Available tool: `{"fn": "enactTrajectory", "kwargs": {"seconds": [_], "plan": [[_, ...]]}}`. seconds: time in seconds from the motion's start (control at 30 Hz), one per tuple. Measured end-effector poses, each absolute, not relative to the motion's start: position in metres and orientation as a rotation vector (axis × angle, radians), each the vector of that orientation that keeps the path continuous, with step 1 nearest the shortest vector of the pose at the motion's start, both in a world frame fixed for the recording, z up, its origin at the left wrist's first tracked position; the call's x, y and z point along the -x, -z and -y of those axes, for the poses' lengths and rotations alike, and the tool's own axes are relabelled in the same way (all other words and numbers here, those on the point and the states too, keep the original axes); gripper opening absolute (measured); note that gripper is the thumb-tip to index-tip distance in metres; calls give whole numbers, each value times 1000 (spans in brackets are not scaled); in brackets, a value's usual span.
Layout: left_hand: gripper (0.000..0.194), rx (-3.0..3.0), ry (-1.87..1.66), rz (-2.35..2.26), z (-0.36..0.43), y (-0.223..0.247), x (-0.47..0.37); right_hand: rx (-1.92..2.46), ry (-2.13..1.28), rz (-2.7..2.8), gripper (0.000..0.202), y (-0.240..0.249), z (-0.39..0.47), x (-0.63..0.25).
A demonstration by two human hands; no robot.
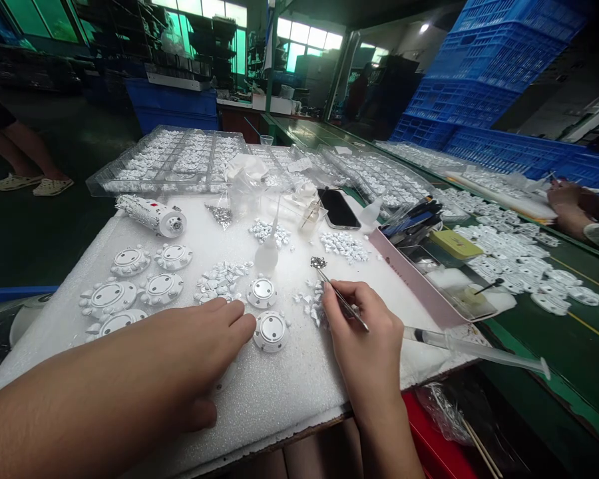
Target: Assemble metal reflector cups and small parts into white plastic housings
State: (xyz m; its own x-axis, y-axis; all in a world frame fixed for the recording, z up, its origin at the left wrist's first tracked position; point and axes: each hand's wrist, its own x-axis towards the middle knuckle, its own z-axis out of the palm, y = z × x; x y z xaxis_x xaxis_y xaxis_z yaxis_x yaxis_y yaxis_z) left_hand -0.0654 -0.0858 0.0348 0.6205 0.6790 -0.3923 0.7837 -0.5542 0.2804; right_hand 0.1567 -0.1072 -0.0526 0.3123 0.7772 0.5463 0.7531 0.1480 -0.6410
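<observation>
My right hand (367, 332) grips a pair of metal tweezers (348, 307) like a pen. Their tips touch a small pile of tiny silver pieces (318, 262) on the white foam board (299, 392). My left hand (209, 352) lies palm down over the board, thumb apart from the fingers. Its fingertips are beside a round white part with dark dots (270, 330), and part of another disc shows under the palm. A similar disc (262, 292) sits just beyond. Loose white pieces (223, 279) lie past my left fingers, and more (312, 303) beside the tweezers.
Several finished-looking discs (108, 297) and a white cylinder (152, 216) occupy the left. A dropper bottle (266, 253), phone (338, 209), pink tool box (419, 279) and syringe (474, 347) stand around. Clear trays (167, 159) line the back. Another person's hands (572, 203) are at far right.
</observation>
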Motion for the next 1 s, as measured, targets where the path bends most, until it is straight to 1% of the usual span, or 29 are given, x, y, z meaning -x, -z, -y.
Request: {"fn": "enactTrajectory", "kwargs": {"seconds": [0.33, 0.7, 0.83, 1.0], "plan": [[45, -2394, 386, -1174, 87, -39, 63, 1556, 25, 1348, 8, 51, 109, -154], [49, -2378, 396, -1185, 86, -40, 60, 1599, -110, 1372, 9, 51, 105, -156], [47, -2408, 395, -1169, 85, -37, 63, 1600, -107, 1367, 9, 51, 104, -156], [49, -2405, 428, -1149, 83, -36, 62, 1594, -98, 1362, 9, 51, 104, -156]]}}
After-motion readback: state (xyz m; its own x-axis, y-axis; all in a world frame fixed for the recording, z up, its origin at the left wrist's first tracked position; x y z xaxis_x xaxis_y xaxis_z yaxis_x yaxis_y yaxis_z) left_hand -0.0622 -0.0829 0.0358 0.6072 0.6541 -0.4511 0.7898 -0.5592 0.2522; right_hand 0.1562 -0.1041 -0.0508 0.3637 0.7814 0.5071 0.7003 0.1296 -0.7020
